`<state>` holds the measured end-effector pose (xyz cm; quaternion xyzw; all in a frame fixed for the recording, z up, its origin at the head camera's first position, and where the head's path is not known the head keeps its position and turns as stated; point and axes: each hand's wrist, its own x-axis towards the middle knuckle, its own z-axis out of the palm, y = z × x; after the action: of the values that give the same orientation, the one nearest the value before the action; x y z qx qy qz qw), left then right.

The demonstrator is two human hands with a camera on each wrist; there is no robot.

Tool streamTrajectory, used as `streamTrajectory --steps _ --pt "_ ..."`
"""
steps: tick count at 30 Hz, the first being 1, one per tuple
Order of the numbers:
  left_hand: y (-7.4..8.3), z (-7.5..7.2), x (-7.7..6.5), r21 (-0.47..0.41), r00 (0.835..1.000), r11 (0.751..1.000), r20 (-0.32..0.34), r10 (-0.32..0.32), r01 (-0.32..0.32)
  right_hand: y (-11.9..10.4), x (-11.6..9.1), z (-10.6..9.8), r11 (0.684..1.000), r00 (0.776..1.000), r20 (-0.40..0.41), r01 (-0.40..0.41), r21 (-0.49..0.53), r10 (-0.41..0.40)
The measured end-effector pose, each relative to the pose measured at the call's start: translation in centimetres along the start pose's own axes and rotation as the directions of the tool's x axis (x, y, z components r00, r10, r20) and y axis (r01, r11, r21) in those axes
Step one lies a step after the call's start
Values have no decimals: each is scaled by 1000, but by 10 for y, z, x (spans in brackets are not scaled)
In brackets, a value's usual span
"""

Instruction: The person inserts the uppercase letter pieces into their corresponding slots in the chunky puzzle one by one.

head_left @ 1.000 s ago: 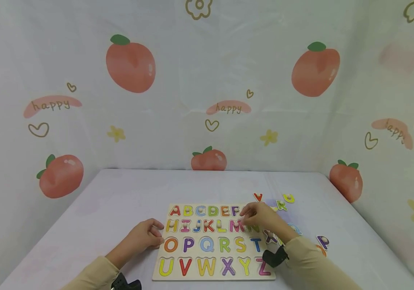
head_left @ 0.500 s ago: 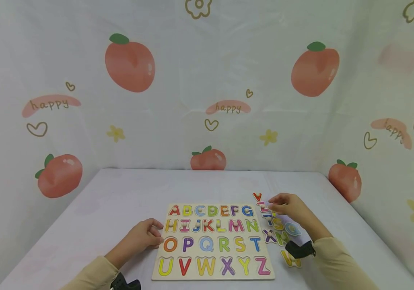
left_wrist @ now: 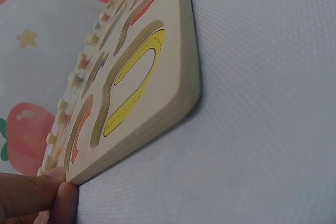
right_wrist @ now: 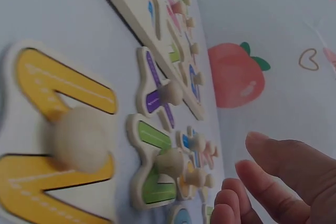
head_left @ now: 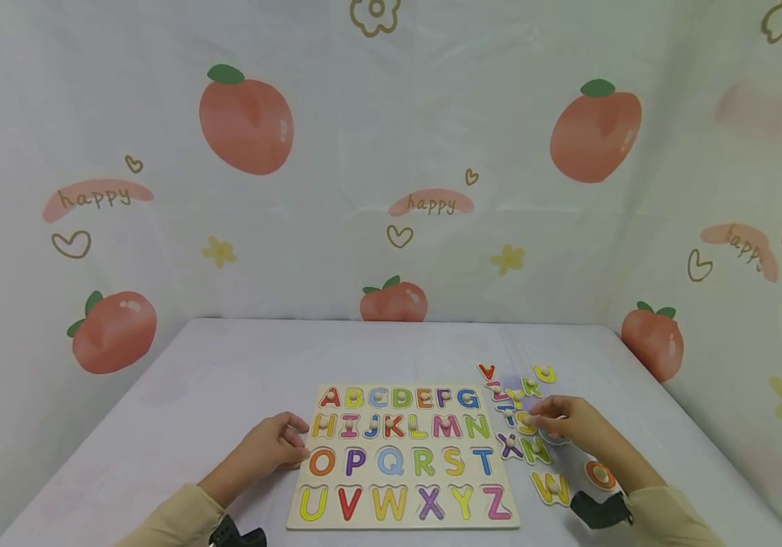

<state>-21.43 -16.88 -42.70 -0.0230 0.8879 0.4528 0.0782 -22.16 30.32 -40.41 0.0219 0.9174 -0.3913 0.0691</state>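
A wooden alphabet puzzle board (head_left: 404, 520) lies on the table, with knobbed letters in its first rows and bare printed recesses from N to Z. My left hand (head_left: 270, 444) pinches its left edge; the left wrist view shows the thumb (left_wrist: 31, 190) on top and a finger at the side. Over the loose letters to the right hovers my right hand (head_left: 578, 422), fingers slightly bent and apart, holding nothing. Its fingertips are nearest the yellow S (head_left: 524, 423). The green N (right_wrist: 157, 166), purple X (right_wrist: 155, 90) and yellow W (right_wrist: 68, 82) lie close by.
More knobbed letters lie right of the board: a red V (head_left: 486, 371), a yellow U (head_left: 544, 374), a green R (head_left: 531, 387), and an orange O (head_left: 599, 475) beside my right forearm. A printed curtain (head_left: 336, 251) stands behind the table.
My right hand has moved from the top right of the board, past the loose letters' far end, then back nearer over the S. The G now shows uncovered on the board. My left hand stays put.
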Motion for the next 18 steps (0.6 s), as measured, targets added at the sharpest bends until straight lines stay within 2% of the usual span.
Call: streamTrajectory --steps 10,18 --pt "-2 0 0 2 1000 1000 1 9 -9 10 -11 11 999 998 54 -25 35 23" --pt "-1 1 -1 6 1000 1000 3 12 -12 10 -16 17 994 997 48 -58 94 53"
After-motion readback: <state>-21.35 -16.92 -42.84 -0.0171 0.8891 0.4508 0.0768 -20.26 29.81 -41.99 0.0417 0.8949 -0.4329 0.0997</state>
